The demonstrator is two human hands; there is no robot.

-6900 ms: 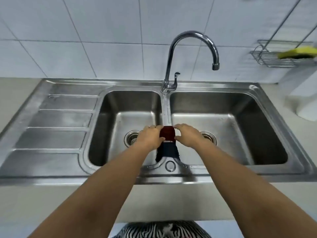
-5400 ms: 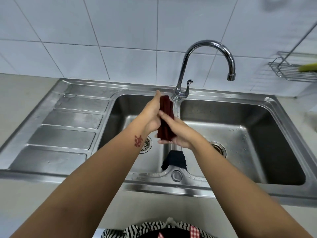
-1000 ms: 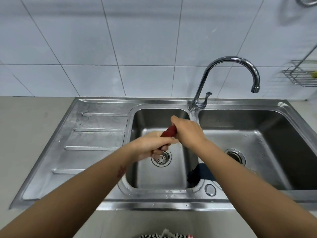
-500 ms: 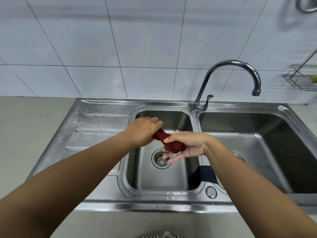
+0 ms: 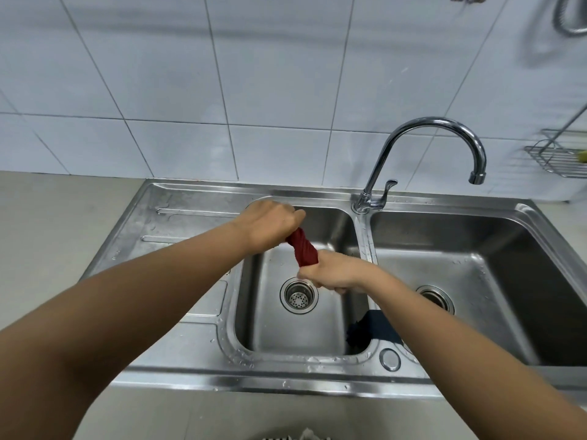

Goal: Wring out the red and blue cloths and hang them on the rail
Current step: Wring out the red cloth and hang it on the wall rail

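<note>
The red cloth (image 5: pixel 304 247) is twisted into a tight rope over the left basin. My left hand (image 5: pixel 270 222) grips its upper end and my right hand (image 5: pixel 336 271) grips its lower end, both fists closed. The dark blue cloth (image 5: pixel 370 328) lies draped over the divider between the two basins, near the front, partly hidden by my right forearm. No rail is clearly in view.
A steel double sink (image 5: pixel 197 338) with a ribbed drainboard on its left sits in a beige counter. The curved tap (image 5: pixel 422 147) rises behind the divider. A wire rack (image 5: pixel 559 157) hangs on the tiled wall at the right.
The hands have pulled apart along the red cloth and twisted it tighter. My left hand rose toward the basin's back edge; my right hand turned from palm-up into a fist.
</note>
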